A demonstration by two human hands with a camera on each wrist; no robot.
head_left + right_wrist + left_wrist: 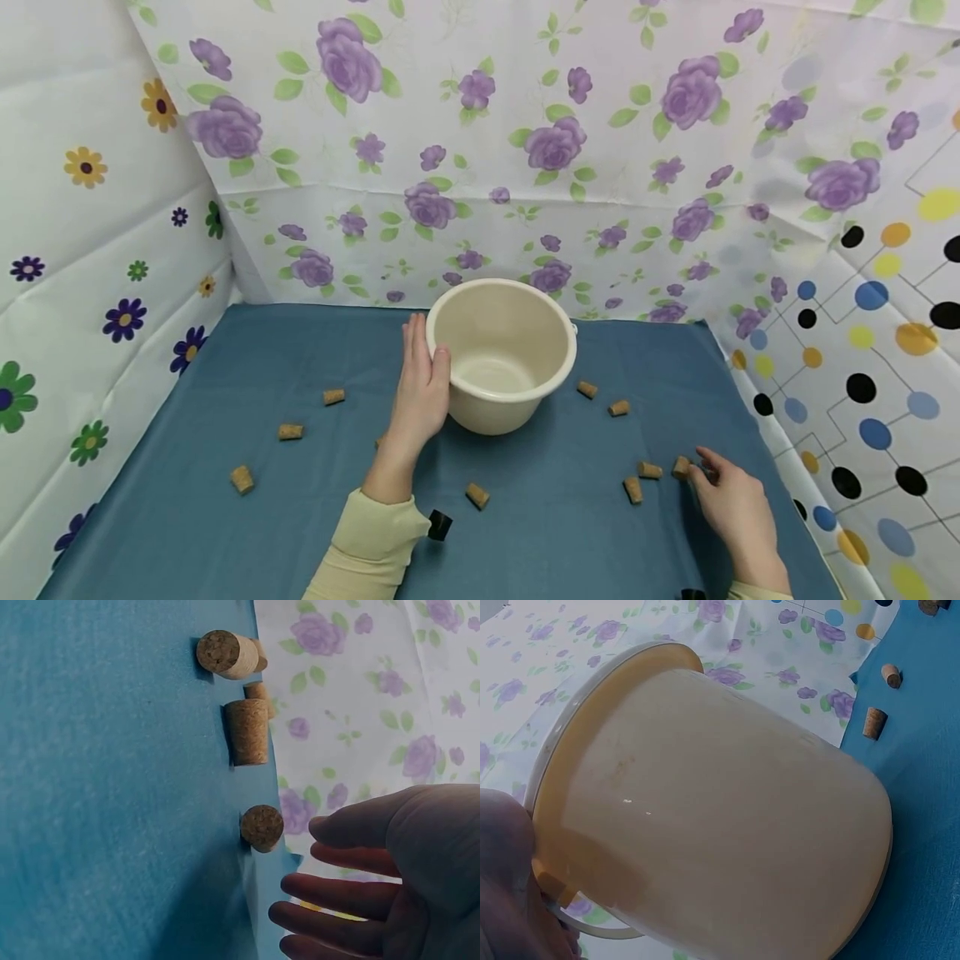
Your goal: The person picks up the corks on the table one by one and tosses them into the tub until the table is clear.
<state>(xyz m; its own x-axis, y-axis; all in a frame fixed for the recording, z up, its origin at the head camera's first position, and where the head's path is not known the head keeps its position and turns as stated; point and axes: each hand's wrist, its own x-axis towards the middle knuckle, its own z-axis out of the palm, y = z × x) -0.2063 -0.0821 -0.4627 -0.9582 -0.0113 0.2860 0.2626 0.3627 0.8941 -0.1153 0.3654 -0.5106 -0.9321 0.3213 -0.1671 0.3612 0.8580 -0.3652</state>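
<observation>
We see a cream plastic bucket near the middle of the back edge of the blue-covered table, its mouth facing up; whether it leans slightly we cannot tell. The left hand rests against the bucket's left side by the rim, fingers straight rather than wrapped round it. Toward the right edge, the right hand has its fingers loosely bent and parted, grasping nothing; in the right wrist view we make out a gap between its thumb and the nearest cork stopper.

Just left of that stopper we find a sideways cork and a slanted cork, with a pair of corks farther back. Three corks lie in a loose diagonal toward the left edge, a lone cork lies in front of the bucket, and a half-hidden cork shows beside the left forearm.

We judge the nearest cork stopper most at risk: a fingertip that pushes its round body instead of pinching it could roll it away or knock it into the sideways cork. A harder press from those straight left fingers could slide or tip the bucket, and a swing of the left forearm could sweep the half-hidden cork aside.
</observation>
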